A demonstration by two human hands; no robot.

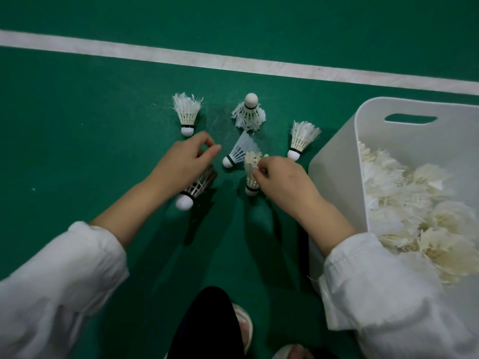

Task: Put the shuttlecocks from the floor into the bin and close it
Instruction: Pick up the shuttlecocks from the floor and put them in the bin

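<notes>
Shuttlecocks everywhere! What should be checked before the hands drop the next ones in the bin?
1. Right hand pinching a shuttlecock: ok.
2. Left hand holding one: cannot tell, it hides the feathers.
3. Bin open, lid off: ok.
4. Room left in bin: ok, though it holds many.
5. Floor all picked up: not ok, four more lie loose.
6. Lid nearby for closing: cannot tell, none in view.

One head-worn camera looks steeply down, close over the green floor (77,120) by the bin (334,177).
</notes>
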